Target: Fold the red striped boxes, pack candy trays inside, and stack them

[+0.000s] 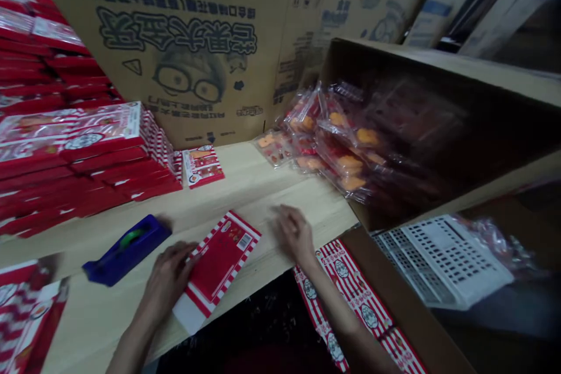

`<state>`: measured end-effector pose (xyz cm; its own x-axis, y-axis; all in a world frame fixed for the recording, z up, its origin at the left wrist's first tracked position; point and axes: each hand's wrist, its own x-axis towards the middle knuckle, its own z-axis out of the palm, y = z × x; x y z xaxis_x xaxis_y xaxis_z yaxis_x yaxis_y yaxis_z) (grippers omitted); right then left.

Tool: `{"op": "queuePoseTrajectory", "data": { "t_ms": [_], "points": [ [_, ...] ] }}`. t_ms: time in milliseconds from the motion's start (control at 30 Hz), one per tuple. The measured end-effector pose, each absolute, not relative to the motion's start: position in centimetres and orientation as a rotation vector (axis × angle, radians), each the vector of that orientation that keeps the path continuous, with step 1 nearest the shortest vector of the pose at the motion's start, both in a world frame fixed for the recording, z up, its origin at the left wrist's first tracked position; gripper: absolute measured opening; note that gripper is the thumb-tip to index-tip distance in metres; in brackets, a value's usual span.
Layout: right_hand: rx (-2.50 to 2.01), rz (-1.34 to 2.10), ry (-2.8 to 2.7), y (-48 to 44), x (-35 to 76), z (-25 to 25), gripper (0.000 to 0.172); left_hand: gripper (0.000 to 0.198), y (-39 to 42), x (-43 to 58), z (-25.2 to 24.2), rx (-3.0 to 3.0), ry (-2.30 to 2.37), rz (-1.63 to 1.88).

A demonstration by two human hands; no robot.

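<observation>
My left hand (170, 273) grips the left edge of a red box (228, 257) with striped borders and a barcode. The box lies tilted on the pale table, its white end flap (189, 311) sticking out toward me. Right of the box, my right hand (294, 235) hovers over the table, somewhat blurred, its fingers loosely bent and apart with nothing visible in them. A blue tape dispenser (127, 248) with a green core stands left of my left hand. Clear packs with orange pieces (346, 158) spill from the open carton on the right.
Red striped boxes (87, 146) are stacked high at the left; more boxes (26, 310) lie front left. A large printed carton (184, 52) stands behind. Flat striped boxes (355, 298) fill a carton below my right forearm. A white basket (447, 260) sits at the right.
</observation>
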<state>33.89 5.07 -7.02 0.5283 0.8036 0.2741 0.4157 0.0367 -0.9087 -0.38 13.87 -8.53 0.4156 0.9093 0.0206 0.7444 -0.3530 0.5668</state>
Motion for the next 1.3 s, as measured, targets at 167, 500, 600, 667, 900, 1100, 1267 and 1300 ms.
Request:
{"op": "queuePoseTrajectory", "data": {
  "t_ms": [167, 500, 600, 667, 900, 1100, 1267, 1300],
  "points": [
    [-1.883, -0.119, -0.99, 4.4, 48.3, -4.4, 0.05, 0.062, 13.2, -1.6, -8.8, 2.271, 1.432, 0.696],
    [-1.812, -0.162, -1.375, 2.2, 48.5, -7.2, 0.028, 0.042, 11.0, 2.5, -4.1, 2.05, 1.267, 0.832],
    [-1.69, -0.029, -1.493, 2.8, 44.3, -9.5, 0.029, 0.036, 10.6, 5.0, -3.6, 2.056, 1.156, 0.782],
    [-1.619, 0.044, -1.517, 3.2, 42.3, -10.3, 0.033, 0.033, 10.4, 6.2, -3.3, 2.081, 1.103, 0.758],
    [-1.468, 0.181, -1.328, 4.3, 40.6, -5.7, 0.033, 0.047, 10.8, 7.8, -2.2, 2.034, 1.224, 0.966],
    [-1.42, 0.409, -1.145, 5.8, 41.3, 0.9, 0.034, 0.106, 13.2, 9.6, 1.3, 1.769, 1.266, 1.15],
    [-1.294, 0.924, -1.156, 6.2, 38.1, 2.7, 0.043, 0.064, 12.1, 8.7, 2.7, 1.283, 0.919, 0.71],
    [-1.277, 1.003, -1.171, 6.1, 37.2, 2.7, 0.043, 0.053, 11.3, 7.9, 2.5, 1.216, 0.893, 0.654]
  ]
}}
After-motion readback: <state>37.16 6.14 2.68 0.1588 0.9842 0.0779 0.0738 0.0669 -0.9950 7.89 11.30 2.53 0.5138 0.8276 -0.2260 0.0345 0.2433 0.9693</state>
